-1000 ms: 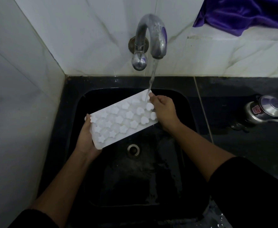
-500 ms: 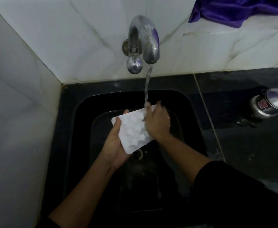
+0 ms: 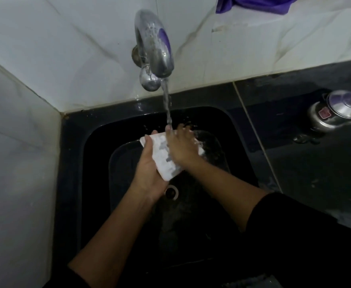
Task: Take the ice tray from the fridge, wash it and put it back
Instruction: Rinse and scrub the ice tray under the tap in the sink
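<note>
Head: ice tray (image 3: 162, 160) under right fingers (image 3: 183, 133)

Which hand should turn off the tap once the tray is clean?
Probably the right. The left hand grips the ice tray from underneath, while the right hand only rests on its top, holding nothing, directly below the tap.

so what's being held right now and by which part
The left hand grips the ice tray along its left edge; the right hand rests flat on it.
</note>
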The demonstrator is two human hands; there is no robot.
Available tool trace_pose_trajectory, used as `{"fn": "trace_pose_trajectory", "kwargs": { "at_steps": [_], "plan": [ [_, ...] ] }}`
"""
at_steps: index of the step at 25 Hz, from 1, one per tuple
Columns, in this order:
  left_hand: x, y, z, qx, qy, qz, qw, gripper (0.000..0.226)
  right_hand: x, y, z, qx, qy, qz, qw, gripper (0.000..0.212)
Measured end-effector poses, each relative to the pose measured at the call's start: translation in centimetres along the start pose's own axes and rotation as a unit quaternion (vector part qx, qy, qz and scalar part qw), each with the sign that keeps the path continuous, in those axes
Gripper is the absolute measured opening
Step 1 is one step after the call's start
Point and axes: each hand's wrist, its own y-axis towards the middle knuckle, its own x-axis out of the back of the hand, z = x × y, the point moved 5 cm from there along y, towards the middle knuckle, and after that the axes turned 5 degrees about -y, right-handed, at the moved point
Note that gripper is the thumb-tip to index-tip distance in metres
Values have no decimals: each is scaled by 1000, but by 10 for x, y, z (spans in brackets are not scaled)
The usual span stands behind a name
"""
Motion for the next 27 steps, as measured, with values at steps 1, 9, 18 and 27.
{"fn": "trace_pose_trajectory", "kwargs": {
  "at_steps": [1,9,18,27],
  "plan": [
    [7,7,-5,-6,1,-12,1000,65,-9,-15,13,27,45,12,999,76],
    [-10,3,8,16,55,25,998,73,25,-1,-17,-77,189,-7,979,106],
    [-21,-3,19,18,52,-3,998,70,30,27,-32,-70,129,6,989,66],
    [-10,-15,0,10,65,-26,997,70,25,-2,-7,-18,188,12,982,64]
  ]
}}
